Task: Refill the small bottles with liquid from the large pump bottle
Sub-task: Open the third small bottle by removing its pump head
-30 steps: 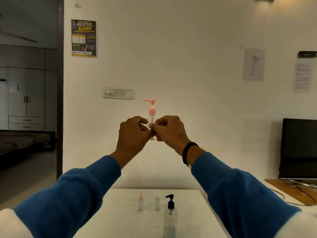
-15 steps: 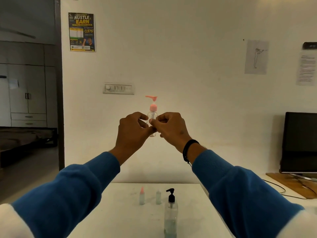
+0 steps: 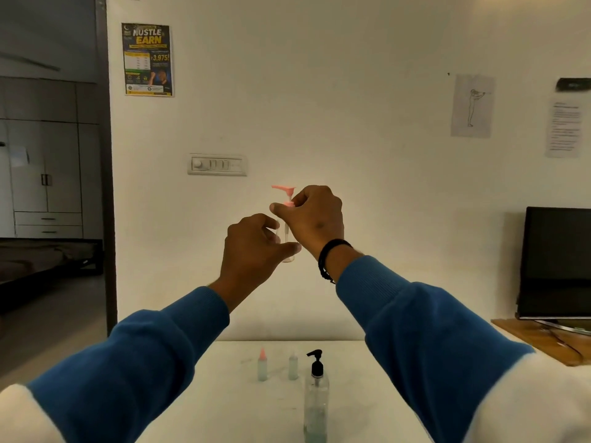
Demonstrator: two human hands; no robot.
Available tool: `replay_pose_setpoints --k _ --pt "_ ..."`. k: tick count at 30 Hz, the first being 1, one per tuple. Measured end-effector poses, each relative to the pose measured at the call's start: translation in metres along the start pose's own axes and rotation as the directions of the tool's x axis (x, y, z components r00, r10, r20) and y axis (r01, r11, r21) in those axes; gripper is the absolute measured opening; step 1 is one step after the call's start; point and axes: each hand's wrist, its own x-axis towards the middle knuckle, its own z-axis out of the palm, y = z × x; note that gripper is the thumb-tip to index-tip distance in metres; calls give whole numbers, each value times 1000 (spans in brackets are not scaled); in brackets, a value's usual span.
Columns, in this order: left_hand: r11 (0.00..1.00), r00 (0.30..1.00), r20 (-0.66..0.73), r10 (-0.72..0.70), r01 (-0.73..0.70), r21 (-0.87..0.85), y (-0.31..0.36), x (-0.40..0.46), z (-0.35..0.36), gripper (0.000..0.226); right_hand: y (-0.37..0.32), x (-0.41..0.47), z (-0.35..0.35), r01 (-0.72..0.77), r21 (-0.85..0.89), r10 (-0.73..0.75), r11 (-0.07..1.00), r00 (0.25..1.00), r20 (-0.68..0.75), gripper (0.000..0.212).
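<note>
The white rectangular table (image 3: 224,394) serves as the landmark; its far edge meets the white wall (image 3: 319,91), and bare surface lies open to the left and right of the bottles standing on it. Left of the table, a doorway opens onto a darker room. Right of the table, a black flat monitor (image 3: 558,263) stands on a wooden desk (image 3: 537,338).

Above the table, on the wall, a dark poster (image 3: 147,59) reads "HUSTLE EARN" and "3,975!"; its smaller print is illegible.

At the table's near edge stands the tall clear pump bottle with a black pump head (image 3: 316,401), holding liquid in its lower part. Just behind it stand a small clear bottle with a pink pointed cap (image 3: 262,366) and a small clear bottle with a clear cap (image 3: 293,367), side by side and apart.

High above the table, both hands hold a small clear bottle with a pink pump top (image 3: 287,225) upright. The left hand (image 3: 252,251) curls around its body. The right hand (image 3: 311,215) pinches the pink collar beneath the pump nozzle.
</note>
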Motion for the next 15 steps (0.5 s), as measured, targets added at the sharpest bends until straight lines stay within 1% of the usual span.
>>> replay_pose_setpoints --k 2,5,8,10,15 --pt "1000 1000 7 22 -22 10 -2 0 1 49 0 -1 3 -2 21 2 1000 1000 -2 31" --pt "999 999 15 45 -45 12 -6 1 -1 39 -2 -2 6 4 70 -4 998 1000 10 35" --pt "997 996 40 77 -78 21 -8 3 -2 31 -4 -5 7 23 83 -24 996 1000 7 35" --pt "996 995 50 85 -86 15 -9 3 -4 32 -4 -5 9 28 94 -28 995 1000 0 34" --pt "994 993 55 108 -108 4 -9 1 -4 47 -4 -8 11 24 122 -25 992 1000 2 33"
